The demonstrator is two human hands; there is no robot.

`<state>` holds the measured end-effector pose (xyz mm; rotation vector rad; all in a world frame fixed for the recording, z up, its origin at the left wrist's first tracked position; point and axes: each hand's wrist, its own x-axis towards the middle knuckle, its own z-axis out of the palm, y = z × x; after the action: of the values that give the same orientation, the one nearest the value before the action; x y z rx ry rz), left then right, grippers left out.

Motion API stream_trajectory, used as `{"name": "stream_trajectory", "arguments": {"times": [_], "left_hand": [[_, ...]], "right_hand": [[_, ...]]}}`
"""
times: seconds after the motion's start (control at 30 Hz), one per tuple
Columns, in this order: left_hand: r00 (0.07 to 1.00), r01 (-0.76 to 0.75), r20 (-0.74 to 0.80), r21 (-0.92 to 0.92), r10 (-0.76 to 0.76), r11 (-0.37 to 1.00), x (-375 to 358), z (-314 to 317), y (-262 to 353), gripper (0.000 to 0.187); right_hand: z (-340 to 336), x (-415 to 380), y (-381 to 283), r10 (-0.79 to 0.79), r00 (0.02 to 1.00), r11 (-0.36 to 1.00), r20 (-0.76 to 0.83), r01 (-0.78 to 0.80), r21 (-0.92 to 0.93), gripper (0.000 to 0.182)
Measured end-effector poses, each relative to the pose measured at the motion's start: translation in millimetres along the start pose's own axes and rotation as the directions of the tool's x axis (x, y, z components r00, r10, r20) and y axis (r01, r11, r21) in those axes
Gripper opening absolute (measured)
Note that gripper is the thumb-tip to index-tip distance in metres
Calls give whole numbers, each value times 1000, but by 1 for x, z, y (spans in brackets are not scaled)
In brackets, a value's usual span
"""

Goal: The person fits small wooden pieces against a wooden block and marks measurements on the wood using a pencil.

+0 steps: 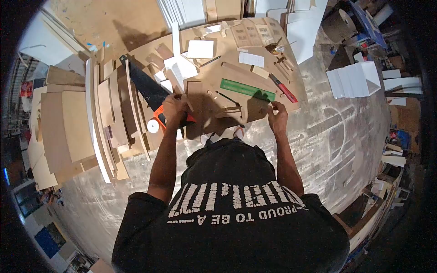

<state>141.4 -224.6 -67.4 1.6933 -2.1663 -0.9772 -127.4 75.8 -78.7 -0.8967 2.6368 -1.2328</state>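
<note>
My left hand [175, 107] is closed around a narrow wooden strip [173, 80], over the saw's end. The handsaw [144, 85], with a black blade and orange handle, lies diagonally beneath and beside that hand. Close to the near edge of the board, my right hand [277, 119] has its thumb and fingers drawn together; anything between them is too small to make out. Just beyond its fingertips lies a green ruler [248, 89]. A red utility knife [283, 88] rests to the right of the ruler, and a black pencil [227, 98] lies between the hands.
The brown work board [214, 34] carries white card pieces [200, 49], small wood offcuts and a printed building drawing [257, 34]. Long wooden strips and panels [73, 113] are stacked at left. A white roll of tape [153, 126] sits beside the saw handle. White folded boards [354, 79] stand at right.
</note>
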Motion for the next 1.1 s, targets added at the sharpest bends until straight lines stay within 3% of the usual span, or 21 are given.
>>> {"name": "stream_trajectory", "arguments": {"times": [0.13,0.27,0.4,0.53,0.6,0.63,0.73,0.8,0.9,1.0,1.1], "left_hand": [[992,20,-123,83,-10,996,-9,-12,14,40],[957,-270,-110,-13,267,963,-8,21,-1,29],[801,-598,57,22,596,801,-1,62,3,24],[647,-747,112,-103,754,656,-26,50,41,30],[741,-521,360,-226,567,823,-24,57,33,30],[743,-385,485,-254,462,887,-22,62,26,30],[795,-486,311,-185,521,854,-34,77,2,24],[804,-415,402,-151,439,897,-46,73,-2,26],[838,-310,427,-141,340,940,-60,75,-6,27],[859,-265,394,-202,326,943,-71,71,3,27],[865,-236,392,-232,313,943,-72,66,3,27]], "right_hand": [[3,-8,17,-1,997,998,77,-4,62,27],[7,-11,17,-6,986,995,166,-10,94,26],[18,-17,32,-57,966,996,252,37,81,28],[14,-27,19,13,938,995,346,-46,86,35],[10,-33,13,86,911,977,403,-157,146,37],[14,-36,22,121,900,972,419,-193,133,38],[25,-43,37,212,863,943,459,-304,136,38],[30,-46,32,246,839,908,486,-375,188,38],[22,-40,1,215,815,912,539,-365,189,41],[33,-39,-6,30,860,850,510,-290,440,51],[27,-32,-22,92,816,945,570,-253,209,63]]}}
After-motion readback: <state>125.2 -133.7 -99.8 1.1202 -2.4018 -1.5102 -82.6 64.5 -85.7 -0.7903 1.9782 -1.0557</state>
